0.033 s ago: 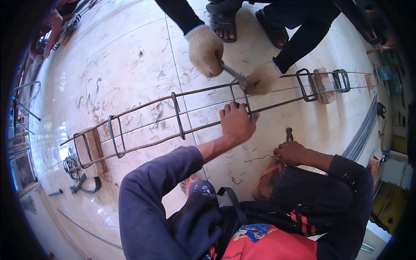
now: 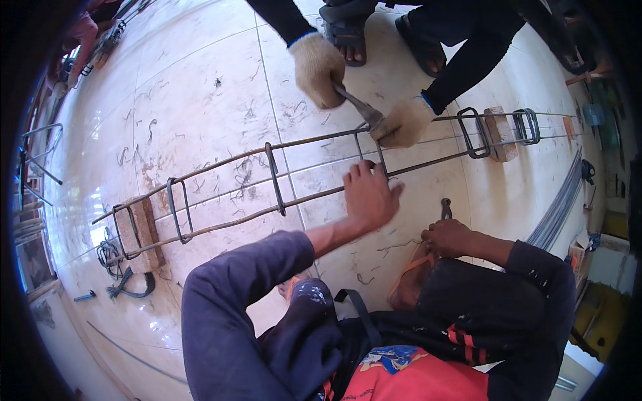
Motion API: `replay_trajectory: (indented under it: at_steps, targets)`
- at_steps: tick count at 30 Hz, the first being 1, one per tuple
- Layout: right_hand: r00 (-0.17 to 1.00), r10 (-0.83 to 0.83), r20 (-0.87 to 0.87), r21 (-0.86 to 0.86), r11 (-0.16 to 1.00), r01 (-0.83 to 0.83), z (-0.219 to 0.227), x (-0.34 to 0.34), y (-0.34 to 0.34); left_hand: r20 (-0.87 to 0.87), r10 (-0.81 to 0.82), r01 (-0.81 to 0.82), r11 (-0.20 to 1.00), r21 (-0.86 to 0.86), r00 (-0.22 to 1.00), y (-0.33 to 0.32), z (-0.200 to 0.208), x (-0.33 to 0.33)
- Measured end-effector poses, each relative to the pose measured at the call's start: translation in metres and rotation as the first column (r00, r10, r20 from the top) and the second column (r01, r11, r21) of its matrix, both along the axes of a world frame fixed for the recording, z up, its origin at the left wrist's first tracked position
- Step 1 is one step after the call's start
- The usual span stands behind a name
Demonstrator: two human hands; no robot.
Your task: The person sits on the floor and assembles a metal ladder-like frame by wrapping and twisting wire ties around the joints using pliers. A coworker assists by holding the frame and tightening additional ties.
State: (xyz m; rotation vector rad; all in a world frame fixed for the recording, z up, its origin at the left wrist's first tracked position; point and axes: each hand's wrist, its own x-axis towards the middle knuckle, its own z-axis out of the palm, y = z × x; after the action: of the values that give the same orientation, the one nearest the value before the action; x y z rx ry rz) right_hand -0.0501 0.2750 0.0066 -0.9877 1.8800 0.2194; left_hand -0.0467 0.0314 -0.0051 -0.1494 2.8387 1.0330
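Note:
My left hand reaches over the near bar of a long steel rebar cage, its fingers stretched out beside a rectangular stirrup; whether the fingertips touch it I cannot tell. Low by my right foot, my right hand is closed on dark pincers, their head pointing away from me. A thin tie wire runs out by its fingers. Across the cage, another person's gloved hands work metal pincers at the far bar, close to my left fingers.
Bricks prop the cage at the left, and another brick at the right. Cut wire scraps litter the tiled floor. A bundle of wires lies at the right. The other person's sandalled feet are beyond the cage.
My left hand has shifted slightly down and right, its fingers loosening from the stirrup. The other person's left-side glove has moved up, swinging the pincers. My right hand stays nearly still.

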Motion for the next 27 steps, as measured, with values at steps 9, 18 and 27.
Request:
replay_trajectory:
  at_steps: [9, 18, 27]
  targets:
    - [1.000, 0.006, -0.006, 0.017, 1.000, -0.006, 0.003, -0.008, -0.007, 0.299, -0.868, 0.692, 0.497, 0.524, 0.397, 0.014, 0.017, 0.057]
    - [0.999, -0.031, -0.018, -0.013, 0.999, 0.030, 0.000, -0.007, -0.006, 0.331, -0.802, 0.683, 0.597, 0.422, 0.497, 0.003, 0.013, 0.055]
    - [1.000, -0.001, -0.009, -0.025, 1.000, 0.001, 0.000, -0.008, -0.007, 0.316, -0.767, 0.670, 0.642, 0.373, 0.559, -0.001, 0.009, 0.056]
